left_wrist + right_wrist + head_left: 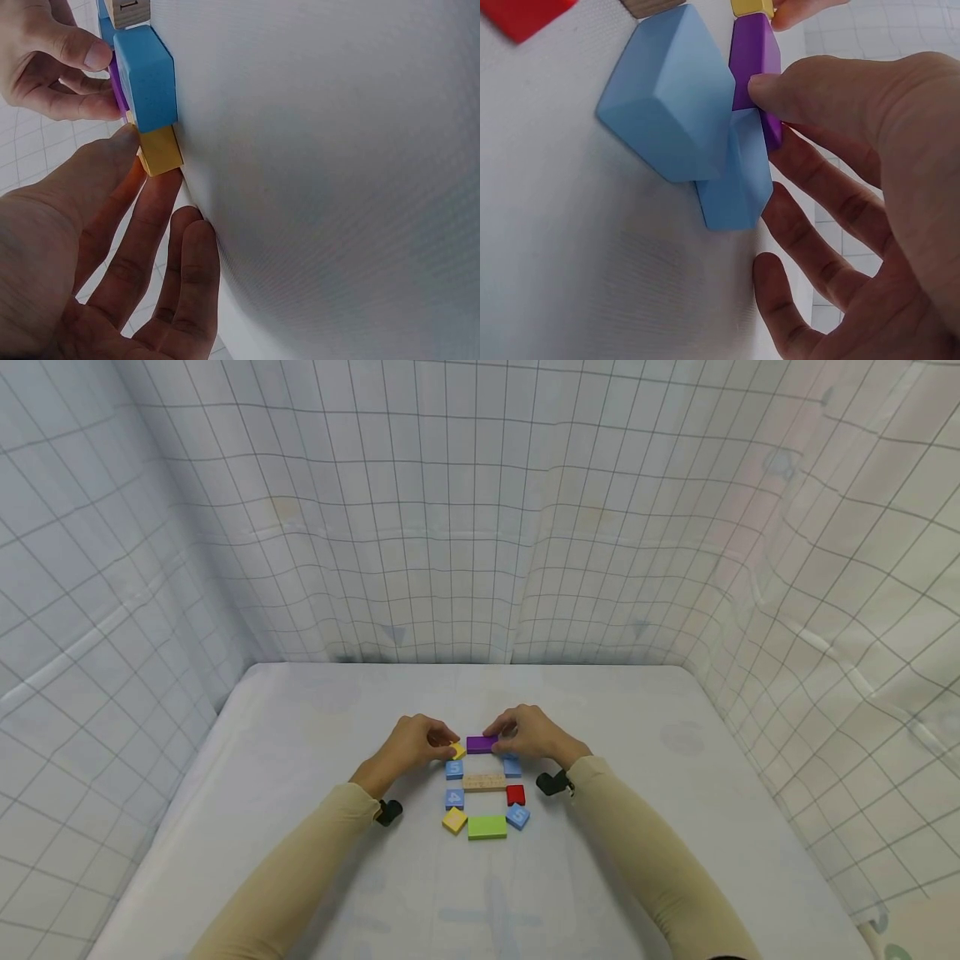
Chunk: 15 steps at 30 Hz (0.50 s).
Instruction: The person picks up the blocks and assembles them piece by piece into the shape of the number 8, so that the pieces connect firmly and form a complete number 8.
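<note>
At the far side of a ring of small blocks, my left hand (411, 745) pinches a yellow block (161, 150) between thumb and fingers. That block sits at the ring's far left corner, against a blue block (150, 79) in the left wrist view. My right hand (529, 733) holds a long purple block (480, 745) at its right end, thumb on the near face and a finger behind. Right below that thumb, in the right wrist view, another blue block (739, 180) meets the purple block's end. A larger-looking blue block (667, 97) stands in front of it.
Nearer on the white-covered table (315, 702) lie a wooden block with markings (484, 783), a red block (516, 795), a blue block marked 4 (454, 799), a tilted yellow block (454, 821), a lime green block (487, 827) and a tilted blue block (517, 816). Checked curtains (450, 527) surround the table.
</note>
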Motion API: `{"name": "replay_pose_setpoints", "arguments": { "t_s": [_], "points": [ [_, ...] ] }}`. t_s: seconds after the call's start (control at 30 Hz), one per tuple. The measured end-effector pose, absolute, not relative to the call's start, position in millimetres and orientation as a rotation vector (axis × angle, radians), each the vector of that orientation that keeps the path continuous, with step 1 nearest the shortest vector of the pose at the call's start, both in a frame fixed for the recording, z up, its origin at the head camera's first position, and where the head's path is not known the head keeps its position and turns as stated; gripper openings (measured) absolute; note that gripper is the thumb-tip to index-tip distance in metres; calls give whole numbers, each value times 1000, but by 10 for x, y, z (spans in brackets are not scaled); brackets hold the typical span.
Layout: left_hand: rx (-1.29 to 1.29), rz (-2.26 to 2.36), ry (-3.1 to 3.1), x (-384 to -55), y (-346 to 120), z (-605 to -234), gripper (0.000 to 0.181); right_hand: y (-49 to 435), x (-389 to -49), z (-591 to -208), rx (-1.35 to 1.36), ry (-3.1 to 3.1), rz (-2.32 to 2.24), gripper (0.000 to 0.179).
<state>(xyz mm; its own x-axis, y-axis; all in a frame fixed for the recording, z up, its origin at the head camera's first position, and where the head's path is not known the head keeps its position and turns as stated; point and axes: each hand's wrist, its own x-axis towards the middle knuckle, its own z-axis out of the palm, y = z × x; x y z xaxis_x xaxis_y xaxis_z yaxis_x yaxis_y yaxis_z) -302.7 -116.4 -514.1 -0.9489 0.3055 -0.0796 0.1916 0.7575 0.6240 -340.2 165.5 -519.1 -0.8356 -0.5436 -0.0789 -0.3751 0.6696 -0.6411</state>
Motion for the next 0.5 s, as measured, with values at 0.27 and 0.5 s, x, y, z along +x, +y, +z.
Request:
{"name": "replay_pose_setpoints", "arguments": {
  "t_s": [0.27,0.5],
  "points": [
    [390,951,2778,-3031,-1158,-5129,25,1690,-3399,-5184,-722,2629,-938,30],
    [385,956,2773,-3038,-1154,-5153,25,1829,-3372,-5180,-672,2654,-979,29]
  ]
}}
